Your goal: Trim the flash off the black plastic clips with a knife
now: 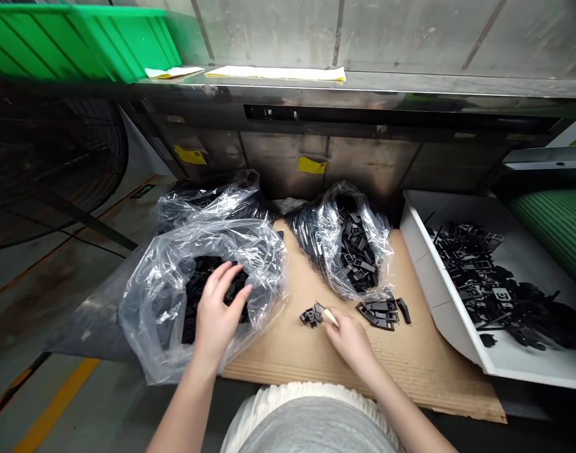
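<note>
My left hand [219, 314] rests with parted fingers on a heap of black plastic parts [212, 289] inside a clear plastic bag [156, 308]. My right hand [349, 340] pinches a short pale stick-like tool [331, 317], whose tip touches a small cluster of black plastic pieces [310, 316] on a cardboard sheet [363, 365]. A loose group of similar flat black pieces [380, 313] lies just beyond that tool. A second clear bag of black parts [354, 245] sits behind them, and a third, darker bag [207, 201] lies farther back.
A white tray [486, 296] holding a pile of black parts stands to the right of the cardboard. A green crate [80, 41] and papers [275, 73] sit on a metal shelf above. A round fan guard [47, 157] stands at the left.
</note>
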### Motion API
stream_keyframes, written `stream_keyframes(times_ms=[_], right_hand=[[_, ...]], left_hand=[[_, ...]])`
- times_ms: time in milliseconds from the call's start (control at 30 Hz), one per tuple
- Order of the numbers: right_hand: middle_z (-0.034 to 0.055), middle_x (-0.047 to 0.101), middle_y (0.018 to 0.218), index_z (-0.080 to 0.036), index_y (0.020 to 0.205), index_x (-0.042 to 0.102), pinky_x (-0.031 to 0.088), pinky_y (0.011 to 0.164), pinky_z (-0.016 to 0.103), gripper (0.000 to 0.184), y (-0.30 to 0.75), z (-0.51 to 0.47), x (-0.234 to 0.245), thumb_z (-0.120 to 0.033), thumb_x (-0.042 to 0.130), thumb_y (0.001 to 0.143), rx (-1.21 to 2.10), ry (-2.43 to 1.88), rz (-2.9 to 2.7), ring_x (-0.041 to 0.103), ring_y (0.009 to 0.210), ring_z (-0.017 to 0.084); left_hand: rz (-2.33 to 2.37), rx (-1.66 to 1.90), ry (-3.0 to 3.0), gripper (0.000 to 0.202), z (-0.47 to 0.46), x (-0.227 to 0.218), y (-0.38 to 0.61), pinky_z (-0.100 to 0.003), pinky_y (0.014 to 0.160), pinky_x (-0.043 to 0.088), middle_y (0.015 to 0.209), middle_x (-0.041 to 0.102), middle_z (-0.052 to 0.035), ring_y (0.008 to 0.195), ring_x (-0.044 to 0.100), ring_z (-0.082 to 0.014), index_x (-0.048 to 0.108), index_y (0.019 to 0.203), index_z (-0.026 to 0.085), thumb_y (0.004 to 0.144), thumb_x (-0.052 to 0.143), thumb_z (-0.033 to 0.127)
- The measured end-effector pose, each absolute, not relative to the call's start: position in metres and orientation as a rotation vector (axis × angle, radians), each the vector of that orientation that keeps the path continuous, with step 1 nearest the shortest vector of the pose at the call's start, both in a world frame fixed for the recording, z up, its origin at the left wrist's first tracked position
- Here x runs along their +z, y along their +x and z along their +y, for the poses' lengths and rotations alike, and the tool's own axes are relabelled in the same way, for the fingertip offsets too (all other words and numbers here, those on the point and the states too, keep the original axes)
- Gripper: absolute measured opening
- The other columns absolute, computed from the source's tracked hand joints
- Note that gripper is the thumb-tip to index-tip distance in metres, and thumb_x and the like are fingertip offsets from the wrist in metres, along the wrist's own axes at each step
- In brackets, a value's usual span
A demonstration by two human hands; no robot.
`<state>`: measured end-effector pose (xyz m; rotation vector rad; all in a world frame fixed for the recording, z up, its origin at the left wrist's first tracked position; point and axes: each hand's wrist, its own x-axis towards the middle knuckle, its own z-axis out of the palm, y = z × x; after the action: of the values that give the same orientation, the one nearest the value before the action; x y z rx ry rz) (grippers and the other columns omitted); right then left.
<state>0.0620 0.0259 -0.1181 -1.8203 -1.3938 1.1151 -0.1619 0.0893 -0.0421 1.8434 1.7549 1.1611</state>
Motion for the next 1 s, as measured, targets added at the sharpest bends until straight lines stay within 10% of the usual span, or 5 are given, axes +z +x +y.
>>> stream_keyframes(times_ms=[333,600,800,1000], right_hand=[[0.0017,0.062,0.085,-0.014,0.087,0.059,0.046,0.072,0.034,0.014,0.065,0.027,-0.133,-0.024,0.05,0.084,0.826,-1.808,-1.678,0.059,0.078,0.014],[0.0041,0.061,0.072,-0.018,0.092,0.059,0.044,0.061,0.027,0.021,0.062,-0.005,-0.086,-0.018,0.043,0.08,0.734,-1.502,-1.718,0.057,0.066,0.017],[0.0072,0.057,0.106,-0.021,0.123,0.041,0.047,0.067,0.022,0.039,0.078,-0.017,-0.053,-0.028,0.043,0.085,0.847,-1.526,-1.627,0.058,0.085,0.016],[0.0033,0.059,0.075,-0.023,0.106,0.057,0.044,0.062,0.026,0.028,0.082,-0.022,-0.037,-0.03,0.035,0.089,0.823,-1.526,-1.713,0.058,0.067,0.016]], left_hand=[[1.37,0.865,1.654,0.016,0.06,-0.042,-0.127,-0.031,0.079,0.046,0.086,0.069,-0.0067,0.084,0.061,-0.0219,0.068,0.077,0.017,0.076,0.053,0.024],[1.066,0.622,1.404,0.026,0.054,-0.038,-0.084,-0.03,0.07,0.053,0.089,0.071,-0.0088,0.082,0.065,-0.0226,0.066,0.096,0.012,0.074,0.058,0.024],[1.07,0.691,1.43,0.022,0.05,-0.028,-0.081,-0.028,0.079,0.047,0.093,0.069,-0.0057,0.086,0.062,-0.0209,0.067,0.092,0.015,0.072,0.062,0.02],[1.098,0.759,1.515,0.016,0.043,-0.018,-0.088,-0.026,0.076,0.046,0.086,0.068,-0.0016,0.081,0.061,-0.0185,0.066,0.088,0.02,0.073,0.062,0.019]])
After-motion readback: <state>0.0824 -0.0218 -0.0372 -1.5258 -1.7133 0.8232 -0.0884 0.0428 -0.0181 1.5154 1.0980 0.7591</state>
